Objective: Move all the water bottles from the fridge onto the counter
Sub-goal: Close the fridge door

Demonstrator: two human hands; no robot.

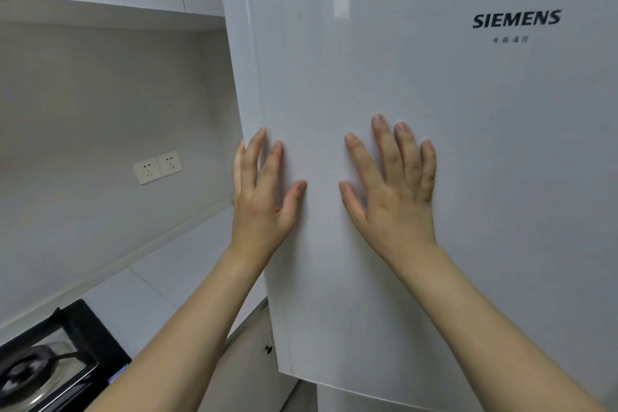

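Both hands are laid flat on the white fridge door (418,110), and no water bottles can be seen, so they are judged to be behind it, out of view. The left hand (264,197) is set at the door's left edge, its fingers (254,157) straight and slightly spread, the outermost lying along or just past the edge; whether they hook behind it cannot be told. The right hand (394,191) is pressed flat further in, fingers straight and spread, nothing being held. Whether the door is fully closed cannot be told. To open it well, the free left edge should be caught by the left fingertips and drawn outward steadily, the right palm being lifted off so that the pull is not resisted. The desk (160,281) beside the gas hob (50,365) is near for setting bottles down.
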